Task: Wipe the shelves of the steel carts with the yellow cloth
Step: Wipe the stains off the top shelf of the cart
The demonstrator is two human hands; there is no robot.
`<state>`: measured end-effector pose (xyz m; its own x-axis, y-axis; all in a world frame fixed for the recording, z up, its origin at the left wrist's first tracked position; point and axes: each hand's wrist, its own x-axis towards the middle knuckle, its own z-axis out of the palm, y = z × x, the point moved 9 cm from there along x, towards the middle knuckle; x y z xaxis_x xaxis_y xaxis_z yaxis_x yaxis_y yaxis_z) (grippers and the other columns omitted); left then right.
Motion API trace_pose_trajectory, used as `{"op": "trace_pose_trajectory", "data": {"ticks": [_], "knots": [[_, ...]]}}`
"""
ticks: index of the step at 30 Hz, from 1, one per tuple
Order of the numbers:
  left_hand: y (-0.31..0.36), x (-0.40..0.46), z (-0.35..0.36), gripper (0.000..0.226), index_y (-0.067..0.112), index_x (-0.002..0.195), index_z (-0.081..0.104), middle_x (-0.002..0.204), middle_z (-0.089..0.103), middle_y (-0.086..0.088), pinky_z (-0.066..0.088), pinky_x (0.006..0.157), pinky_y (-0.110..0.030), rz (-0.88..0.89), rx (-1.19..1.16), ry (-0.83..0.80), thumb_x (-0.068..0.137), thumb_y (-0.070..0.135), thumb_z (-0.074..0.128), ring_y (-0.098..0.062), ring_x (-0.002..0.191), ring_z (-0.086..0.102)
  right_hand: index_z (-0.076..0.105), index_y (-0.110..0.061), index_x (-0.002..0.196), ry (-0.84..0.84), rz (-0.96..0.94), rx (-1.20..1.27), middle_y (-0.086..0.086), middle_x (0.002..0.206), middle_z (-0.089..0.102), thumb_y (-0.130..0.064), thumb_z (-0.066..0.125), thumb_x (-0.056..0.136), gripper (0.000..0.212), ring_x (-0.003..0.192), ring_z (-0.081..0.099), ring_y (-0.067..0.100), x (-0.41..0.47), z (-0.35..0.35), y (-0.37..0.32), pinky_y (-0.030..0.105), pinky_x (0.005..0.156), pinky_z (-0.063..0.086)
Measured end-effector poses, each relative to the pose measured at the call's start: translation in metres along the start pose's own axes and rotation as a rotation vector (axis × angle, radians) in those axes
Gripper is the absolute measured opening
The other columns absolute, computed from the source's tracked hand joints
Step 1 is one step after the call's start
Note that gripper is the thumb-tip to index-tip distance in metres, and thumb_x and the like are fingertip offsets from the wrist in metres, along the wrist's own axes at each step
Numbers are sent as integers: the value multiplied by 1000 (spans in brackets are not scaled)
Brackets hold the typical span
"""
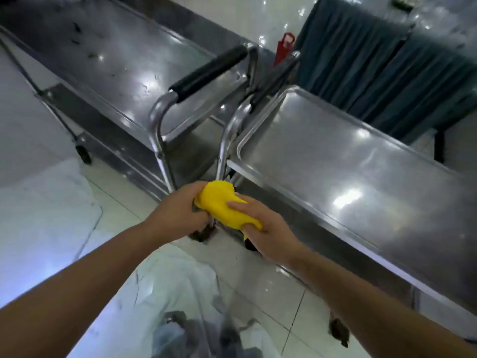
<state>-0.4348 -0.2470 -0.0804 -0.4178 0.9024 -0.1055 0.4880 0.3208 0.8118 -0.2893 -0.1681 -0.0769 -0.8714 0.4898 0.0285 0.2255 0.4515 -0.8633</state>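
A bunched yellow cloth (223, 205) is held between both my hands, low in front of the two steel carts. My left hand (178, 210) grips its left end and my right hand (260, 226) curls round its right end with the thumb on top. The right cart's top shelf (343, 164) lies just right of my hands, shiny and bare. The left cart's top shelf (124, 65) carries dark specks and smears, and its black-gripped handle (209, 72) points toward me. Lower shelves of both carts are mostly hidden.
The carts stand side by side with their handle posts (224, 140) almost touching. A dark blue skirted table (392, 63) stands behind the right cart, a red object (284, 47) beside it. White plastic bags (49, 215) lie on the tiled floor to my left and below me.
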Motion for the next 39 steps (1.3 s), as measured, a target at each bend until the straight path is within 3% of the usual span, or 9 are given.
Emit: {"op": "trace_pose_trajectory", "data": {"ticks": [5, 13, 16, 19, 21, 26, 31, 35, 39], "knots": [[74, -13, -89, 49, 28, 131, 52, 119, 62, 6, 50, 86, -23, -18, -174, 60, 86, 21, 69, -4, 104, 59, 52, -25, 127, -34, -152, -49, 6, 147, 40, 1, 48, 85, 50, 135, 42, 22, 38, -45, -113, 39, 112, 34], [105, -61, -206, 30, 16, 119, 62, 112, 67, -4, 49, 94, -38, -32, -306, 390, 91, 27, 63, -21, 105, 62, 57, -12, 129, -145, -401, -117, 10, 144, 45, 5, 51, 83, 50, 131, 46, 21, 82, -47, -247, 35, 111, 36], [101, -76, -260, 10, 24, 99, 68, 95, 69, 0, 49, 77, -29, 5, -294, 538, 90, 22, 64, -13, 87, 63, 56, -12, 130, -188, -470, -152, 9, 141, 47, 9, 57, 82, 53, 128, 47, 20, 104, -25, -280, 34, 108, 38], [91, -83, -313, 14, 29, 84, 69, 85, 71, 4, 48, 70, -22, 47, -301, 610, 89, 16, 66, -10, 80, 64, 56, -20, 127, -233, -494, -237, -1, 140, 45, 3, 63, 79, 54, 123, 46, 12, 133, 8, -307, 13, 98, 38], [82, -84, -347, 21, 31, 80, 72, 79, 72, 6, 50, 67, -20, 97, -291, 587, 89, 12, 66, -8, 75, 65, 55, -25, 123, -227, -519, -263, -8, 139, 43, -1, 64, 78, 52, 121, 44, 7, 154, 31, -324, 6, 92, 36], [45, -76, -424, 18, 38, 89, 71, 83, 72, 5, 50, 65, -19, 165, -179, 464, 91, 20, 64, -6, 76, 65, 47, -56, 108, -273, -436, -128, -18, 142, 38, -28, 66, 83, 42, 126, 45, 10, 204, 99, -352, 38, 102, 46], [7, -59, -461, 20, 42, 97, 69, 86, 69, 16, 47, 66, -13, 192, 5, 227, 90, 24, 64, 1, 79, 63, 44, -35, 126, -128, -391, -57, -21, 141, 39, -25, 69, 87, 47, 126, 46, 6, 254, 145, -374, 38, 106, 42], [-26, -41, -470, 20, 31, 103, 73, 97, 73, 7, 55, 85, -39, 182, 3, 88, 89, 19, 66, -14, 92, 67, 33, -31, 144, -255, -267, -127, -10, 152, 32, -28, 70, 86, 68, 136, 35, 10, 285, 183, -366, 34, 110, 33], [-48, -23, -471, 23, 33, 105, 73, 103, 73, 8, 54, 88, -35, 247, -6, -35, 88, 19, 66, -13, 97, 67, 57, -20, 107, -335, -229, -148, 2, 135, 53, -18, 74, 82, 30, 121, 49, 12, 317, 203, -354, 32, 101, 40]]}}
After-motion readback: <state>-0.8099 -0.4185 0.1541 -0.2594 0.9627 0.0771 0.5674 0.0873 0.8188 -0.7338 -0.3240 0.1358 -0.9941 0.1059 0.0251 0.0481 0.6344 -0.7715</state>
